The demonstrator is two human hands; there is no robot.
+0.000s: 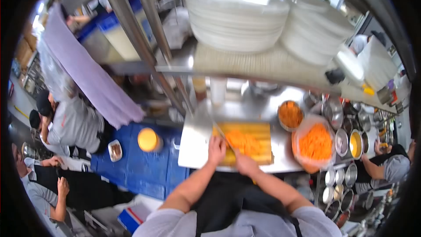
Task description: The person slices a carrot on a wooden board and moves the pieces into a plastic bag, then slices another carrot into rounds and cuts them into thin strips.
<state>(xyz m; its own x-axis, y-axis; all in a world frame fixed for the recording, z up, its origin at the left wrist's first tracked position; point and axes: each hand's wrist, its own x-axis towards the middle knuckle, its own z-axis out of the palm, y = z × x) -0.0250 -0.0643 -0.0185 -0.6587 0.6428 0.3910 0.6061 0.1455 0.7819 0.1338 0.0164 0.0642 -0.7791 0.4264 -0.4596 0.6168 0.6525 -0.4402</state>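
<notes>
In the head view, my right hand (246, 165) grips the handle of a kitchen knife (224, 136), its blade slanting up and left over a yellow cutting board (265, 130). A heap of chopped orange food (243, 142), like carrot, lies on the board just right of the blade. My left hand (216, 150) is at the board's left side, close to the blade, with its fingers curled together. Whatever may be in those fingers is hidden. Under the board is a steel worktop (195, 145).
Right of the board stand a plastic tub (299, 157) of shredded orange food and a metal bowl (290, 115) with more orange food. Stacked white plates (237, 22) fill the shelf above. A yellow-lidded jar (149, 140) sits on a blue surface (136, 171). Co-workers stand at both sides.
</notes>
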